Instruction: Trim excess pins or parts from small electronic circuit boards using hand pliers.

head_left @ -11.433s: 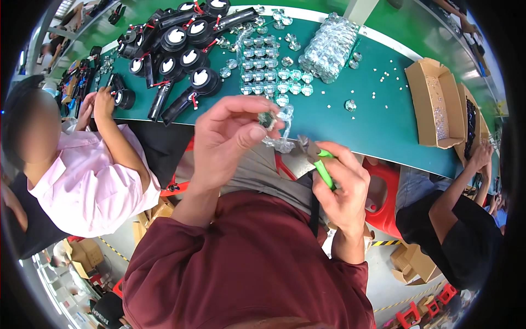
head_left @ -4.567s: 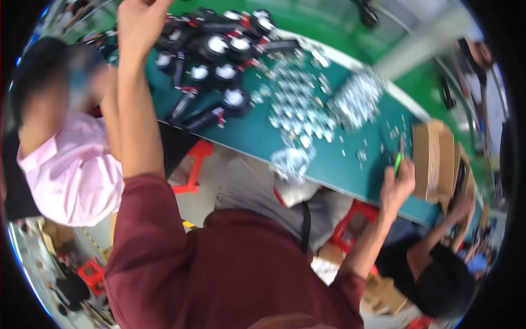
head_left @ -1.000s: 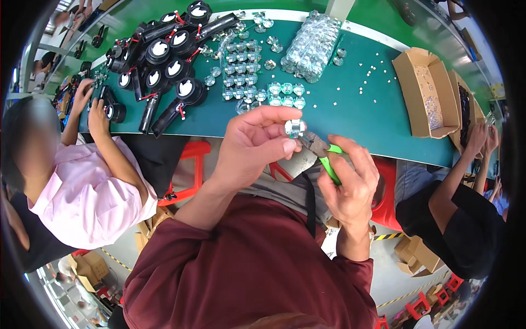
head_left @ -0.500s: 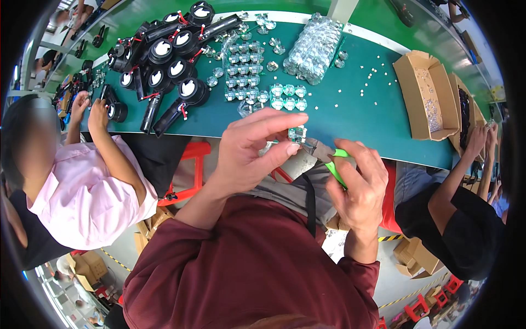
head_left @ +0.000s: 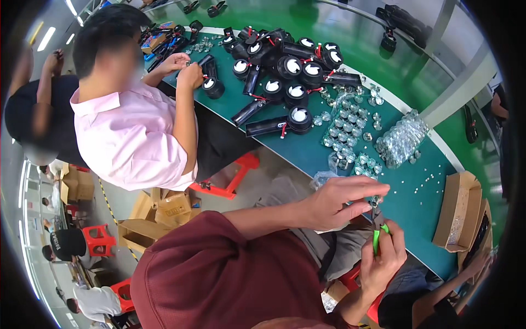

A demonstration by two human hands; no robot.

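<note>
Between thumb and fingers of my left hand (head_left: 331, 204) is a small circuit board (head_left: 376, 199), pinched over the table's near edge. My right hand (head_left: 385, 253) is closed round green-handled pliers (head_left: 377, 219). Their dark jaws point up at the board and meet its lower side; whether they grip it cannot be made out. Just beyond my left hand, a clump of small circuit boards (head_left: 366, 164) lies on the green table. Farther off is a panel of similar boards (head_left: 346, 126) in clear plastic.
Black handheld devices (head_left: 290, 68) with white round faces are piled at the far left. A bag of clear parts (head_left: 402, 138) lies right of the panel. Small white pieces (head_left: 419, 185) are scattered near an open cardboard box (head_left: 459, 211). A person in pink (head_left: 131, 131) works on my left.
The view has swung left, so the table and both hands now appear farther right. My hands still hold the board and the pliers, whose jaws now point more upright.
</note>
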